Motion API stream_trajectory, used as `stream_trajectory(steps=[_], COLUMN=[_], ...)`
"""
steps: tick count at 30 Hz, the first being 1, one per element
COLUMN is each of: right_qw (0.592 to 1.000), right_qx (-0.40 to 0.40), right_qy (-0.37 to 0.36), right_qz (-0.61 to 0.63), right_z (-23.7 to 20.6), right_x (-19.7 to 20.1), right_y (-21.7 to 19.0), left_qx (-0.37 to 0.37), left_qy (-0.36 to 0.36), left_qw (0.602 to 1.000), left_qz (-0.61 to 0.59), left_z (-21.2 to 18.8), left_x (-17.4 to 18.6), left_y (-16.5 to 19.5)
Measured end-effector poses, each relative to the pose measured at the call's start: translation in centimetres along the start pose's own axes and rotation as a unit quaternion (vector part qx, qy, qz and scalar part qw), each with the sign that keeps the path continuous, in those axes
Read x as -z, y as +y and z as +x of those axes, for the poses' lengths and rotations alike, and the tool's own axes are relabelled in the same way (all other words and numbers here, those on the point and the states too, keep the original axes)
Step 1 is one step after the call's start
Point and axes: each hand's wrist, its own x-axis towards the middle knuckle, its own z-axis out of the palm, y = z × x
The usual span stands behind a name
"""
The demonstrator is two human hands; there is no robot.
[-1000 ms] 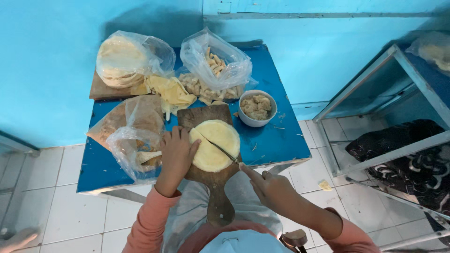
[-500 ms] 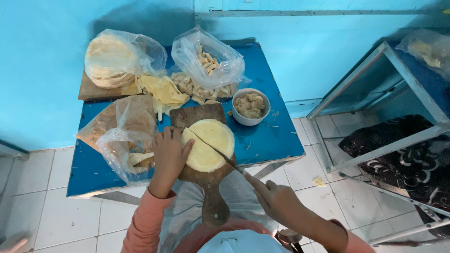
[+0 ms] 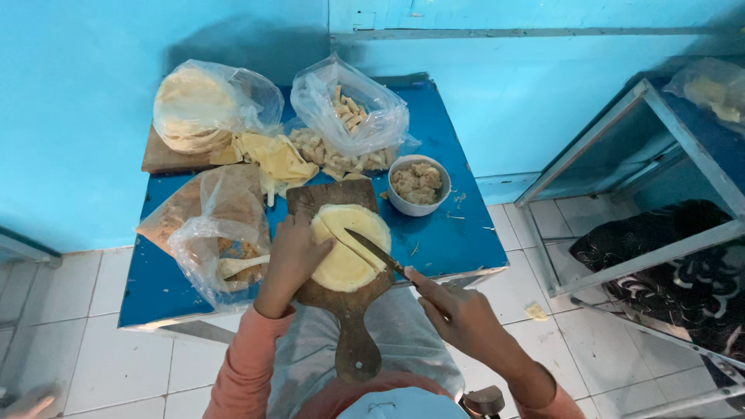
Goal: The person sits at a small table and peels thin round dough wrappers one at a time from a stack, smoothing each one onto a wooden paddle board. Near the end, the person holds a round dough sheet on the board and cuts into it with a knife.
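Sleeves of orange cloth are entering from the bottom edge of the frame, and both arms are cut off there, so only forearms and hands are showing. Right of centre, low in the frame, the right hand (image 3: 458,310) is gripping a knife (image 3: 378,254), its fingers curled tight around the handle, which is almost wholly hidden inside the fist. The blade is lying slantwise across a pale yellow round of dough (image 3: 349,246), its tip reaching toward the upper left of the round. A straight cut line is showing in the dough along the blade. The left hand (image 3: 291,260) is resting on the left edge of the round, fingers pressed together and bent over it, hiding that side. The dough is sitting on a dark wooden cutting board (image 3: 351,310) whose handle is hanging off the near edge of a small blue table (image 3: 458,233).

Left of the board, a crumpled clear bag (image 3: 213,233) is holding something brownish and hard to make out. Right of it, a white bowl (image 3: 417,185) is holding beige lumps. Farther back, a bag of flatbreads (image 3: 206,105) is sitting upper left, and a bag of pale pieces (image 3: 349,116) is beside it.
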Motion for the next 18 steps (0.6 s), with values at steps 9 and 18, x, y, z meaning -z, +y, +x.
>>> stream_trajectory(steps=[9, 18], right_qw=[0.999, 0.999], right_qx=[-0.017, -0.019], right_qy=[-0.015, -0.013], right_qz=[-0.031, -0.029], right_z=[0.4, 0.5], right_x=[-2.9, -3.2], right_y=[1.3, 1.4], left_qx=[-0.038, 0.063], left_qy=[-0.070, -0.099], left_qw=[0.994, 0.988], left_qz=[-0.073, -0.101], left_z=[1.5, 1.8], left_x=[0.4, 1.0], left_y=[-1.4, -1.2])
